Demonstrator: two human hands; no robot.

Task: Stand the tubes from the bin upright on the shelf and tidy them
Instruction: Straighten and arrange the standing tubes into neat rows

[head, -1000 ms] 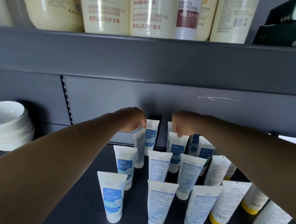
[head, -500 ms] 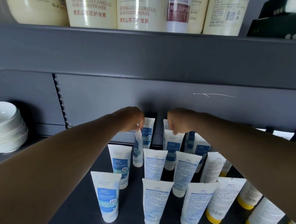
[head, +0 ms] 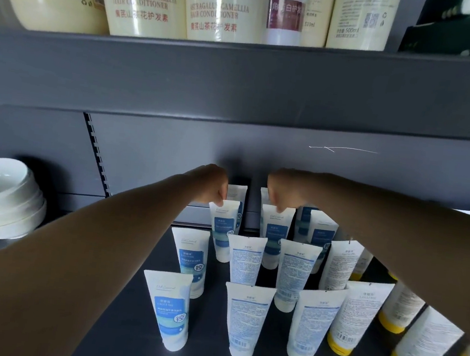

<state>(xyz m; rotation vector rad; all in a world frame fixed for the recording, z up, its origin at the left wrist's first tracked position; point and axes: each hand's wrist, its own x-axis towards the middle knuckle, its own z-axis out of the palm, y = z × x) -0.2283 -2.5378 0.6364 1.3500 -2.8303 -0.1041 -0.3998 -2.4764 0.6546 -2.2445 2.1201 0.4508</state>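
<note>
Your left hand (head: 212, 185) pinches the crimped top of one tube (head: 222, 228) and your right hand (head: 281, 194) another tube (head: 274, 234), steadying both upright on their caps in the shelf's (head: 128, 297) back rows.

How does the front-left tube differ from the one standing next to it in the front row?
The front-left tube shows its blue label panel with a round badge; the middle front tube shows small printed text and a barcode. The front-left one stands slightly further back. Both are white, upright on their caps, untouched by either hand.
</note>
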